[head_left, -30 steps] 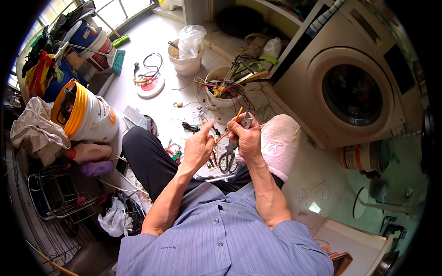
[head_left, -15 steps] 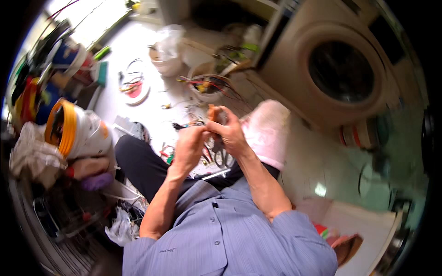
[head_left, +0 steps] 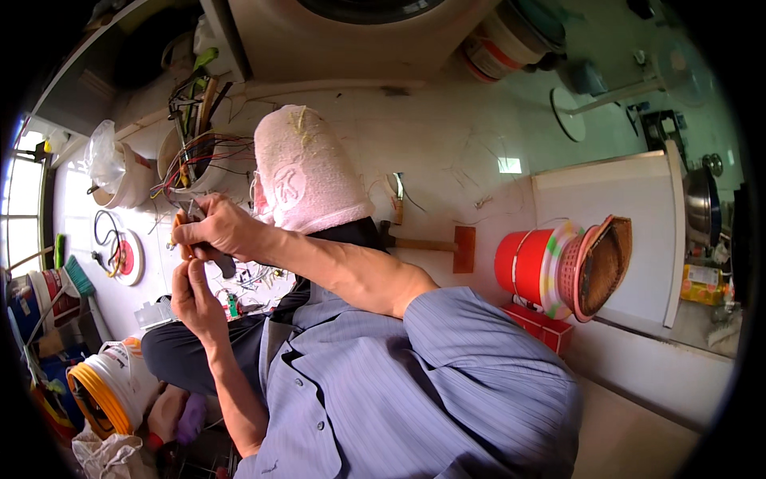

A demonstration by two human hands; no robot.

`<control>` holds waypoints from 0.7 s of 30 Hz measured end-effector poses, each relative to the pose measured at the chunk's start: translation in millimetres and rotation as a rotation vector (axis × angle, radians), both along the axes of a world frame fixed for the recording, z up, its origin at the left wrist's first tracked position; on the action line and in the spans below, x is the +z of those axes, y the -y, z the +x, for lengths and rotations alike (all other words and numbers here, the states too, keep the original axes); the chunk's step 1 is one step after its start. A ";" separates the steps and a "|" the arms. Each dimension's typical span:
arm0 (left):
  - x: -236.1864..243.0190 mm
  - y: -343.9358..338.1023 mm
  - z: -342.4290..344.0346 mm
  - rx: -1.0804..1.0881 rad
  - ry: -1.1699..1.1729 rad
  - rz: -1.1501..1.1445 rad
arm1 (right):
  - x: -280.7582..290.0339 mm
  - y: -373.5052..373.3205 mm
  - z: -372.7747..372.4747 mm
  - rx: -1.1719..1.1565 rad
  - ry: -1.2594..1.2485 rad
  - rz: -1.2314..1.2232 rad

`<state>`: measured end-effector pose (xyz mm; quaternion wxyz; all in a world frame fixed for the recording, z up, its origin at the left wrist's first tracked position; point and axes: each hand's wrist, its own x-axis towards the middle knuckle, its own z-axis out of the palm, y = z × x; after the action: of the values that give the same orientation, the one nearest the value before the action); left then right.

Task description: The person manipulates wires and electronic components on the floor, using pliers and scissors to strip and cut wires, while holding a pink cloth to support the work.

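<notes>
My right hand (head_left: 225, 227) is closed round a hand tool with an orange part (head_left: 183, 236) and a dark part showing below the fingers; its exact kind is partly hidden. Just below it, my left hand (head_left: 196, 297) has its fingertips pinched together against the lower end of the orange part. Whatever lies between those fingertips is too small to make out. Beneath the hands, loose wire scraps (head_left: 259, 279) and small parts lie on the floor between my legs. A pink towel (head_left: 307, 172) covers my right knee.
Beyond the hands stands a bucket (head_left: 169, 156) of tools and wires, beside a white bucket (head_left: 132, 180) with a plastic bag. A wooden-handled hammer (head_left: 431, 245) lies right of my knee. Farther right is a red bucket (head_left: 523, 259). The washing machine (head_left: 359, 40) stands ahead.
The view has swung to the right, so the hands now appear farther left and the hammer and red bucket have come into sight. The right hand still grips the orange-and-dark tool.
</notes>
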<state>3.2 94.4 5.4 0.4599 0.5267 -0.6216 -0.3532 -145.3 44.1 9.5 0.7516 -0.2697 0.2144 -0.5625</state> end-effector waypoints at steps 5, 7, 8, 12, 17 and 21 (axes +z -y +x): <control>-16.6 10.0 -14.0 -0.051 -0.754 0.415 | -2.3 -5.1 -5.2 -0.707 -1.044 -0.800; -15.5 13.4 -25.6 0.048 -0.810 0.491 | 1.9 -7.9 -12.0 -0.726 -1.082 -0.862; -15.9 12.2 -27.2 0.016 -0.811 0.520 | -0.5 -9.1 -12.3 -0.751 -1.051 -0.830; -10.6 17.3 -32.5 -0.049 -0.509 0.435 | 1.3 -3.1 -16.3 -0.682 -0.846 -0.416; -8.9 2.1 -30.5 -0.115 -0.131 0.248 | 0.8 7.6 -34.2 -0.345 -0.304 -0.040; -17.6 -15.8 -22.4 -0.039 -0.035 0.332 | 23.3 3.1 -45.9 -0.491 -0.620 -0.095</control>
<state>-19.2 110.2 -12.1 0.3706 0.5771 -0.5565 -0.4690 -191.3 41.1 32.8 0.4809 -0.4020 0.4629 -0.6268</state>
